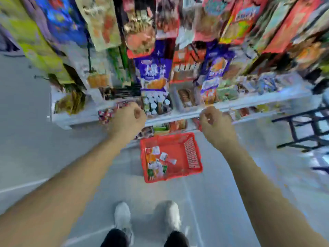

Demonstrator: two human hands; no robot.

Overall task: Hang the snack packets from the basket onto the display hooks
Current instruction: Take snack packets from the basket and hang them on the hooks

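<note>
Snack packets (156, 163) below left hand (127, 120)

The red plastic mesh basket (193, 154) lies open from above, loose packets (155, 164) filling only its left side; a crowded white shelf ledge (178, 115) juts out just behind it.

Both bare arms reach out fwd, elbows nearly straight, forearms angling in toward each other. Left hand (127, 120) is balled into a fist, back of the hand up, nothing seen in it. Right hand (215, 123) is curled too, fingers tucked under; can't tell if it pinches anything. Hands sit apart, approx. level.
</note>
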